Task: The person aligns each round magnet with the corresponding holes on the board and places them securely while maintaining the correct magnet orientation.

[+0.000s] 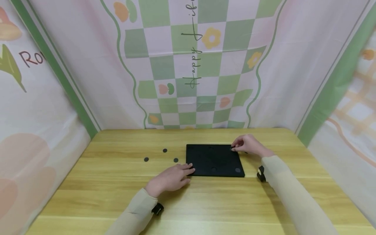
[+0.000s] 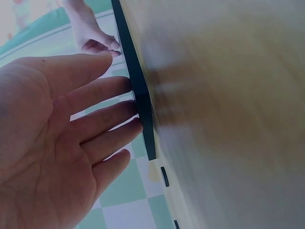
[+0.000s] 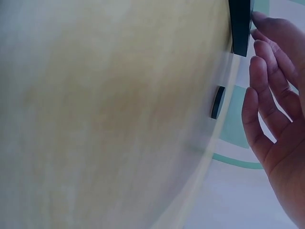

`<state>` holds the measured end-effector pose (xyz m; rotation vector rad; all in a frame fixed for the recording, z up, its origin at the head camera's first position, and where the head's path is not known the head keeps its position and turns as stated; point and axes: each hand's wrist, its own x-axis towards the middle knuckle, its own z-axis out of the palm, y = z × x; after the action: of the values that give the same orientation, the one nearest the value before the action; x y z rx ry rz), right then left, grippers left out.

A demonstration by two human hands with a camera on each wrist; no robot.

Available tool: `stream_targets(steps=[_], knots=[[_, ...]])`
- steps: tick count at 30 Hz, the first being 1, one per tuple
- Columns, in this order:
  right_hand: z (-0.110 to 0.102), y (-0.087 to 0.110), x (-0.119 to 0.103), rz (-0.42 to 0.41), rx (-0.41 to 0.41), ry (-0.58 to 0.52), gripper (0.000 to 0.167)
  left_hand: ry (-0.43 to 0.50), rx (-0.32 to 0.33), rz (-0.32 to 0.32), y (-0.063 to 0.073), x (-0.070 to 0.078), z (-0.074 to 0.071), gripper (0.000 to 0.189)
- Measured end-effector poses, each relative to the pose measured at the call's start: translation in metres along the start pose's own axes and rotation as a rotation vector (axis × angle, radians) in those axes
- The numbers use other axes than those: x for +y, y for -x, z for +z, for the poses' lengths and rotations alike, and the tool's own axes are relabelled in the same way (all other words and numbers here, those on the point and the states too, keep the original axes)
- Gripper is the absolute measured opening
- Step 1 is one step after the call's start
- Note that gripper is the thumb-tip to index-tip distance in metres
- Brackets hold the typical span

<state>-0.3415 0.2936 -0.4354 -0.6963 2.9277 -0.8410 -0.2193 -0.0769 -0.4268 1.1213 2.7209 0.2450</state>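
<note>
Clock centred on the black board, which lies flat on the tabletop. Nine o'clock: three dark discs, spaced apart. Eight: left hand, fingers spread, fingertips touching the board's near left corner. Four, on the board: a grey disc. Two: right hand, thumb and fingers narrowed at the far corner; cannot tell whether they pinch anything. Just before three, off the board: a loose disc.

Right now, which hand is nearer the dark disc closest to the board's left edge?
Left hand: just in front of the disc. Right hand: across the board, at its far right corner.
</note>
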Motion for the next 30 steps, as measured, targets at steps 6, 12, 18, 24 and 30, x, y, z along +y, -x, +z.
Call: stream_targets(steps=[6, 12, 18, 24, 30], knots=[[0.0, 0.001, 0.001, -0.003, -0.009, 0.0, 0.01, 0.003, -0.005, 0.002, 0.001, 0.001, -0.001, 0.047], [0.001, 0.003, 0.004, -0.01, 0.006, 0.004, 0.011, 0.001, -0.003, 0.003, 0.0, 0.001, -0.001, 0.048], [-0.001, 0.006, 0.007, -0.013, 0.01, 0.008, 0.017, 0.002, -0.002, 0.005, 0.0, 0.001, -0.001, 0.047], [-0.003, 0.011, 0.011, -0.031, 0.041, 0.042, 0.018, 0.005, -0.004, 0.0, -0.001, 0.0, 0.0, 0.047], [-0.007, 0.015, 0.013, -0.023, 0.036, 0.052, 0.015, -0.001, -0.001, -0.002, 0.0, -0.001, 0.001, 0.047]])
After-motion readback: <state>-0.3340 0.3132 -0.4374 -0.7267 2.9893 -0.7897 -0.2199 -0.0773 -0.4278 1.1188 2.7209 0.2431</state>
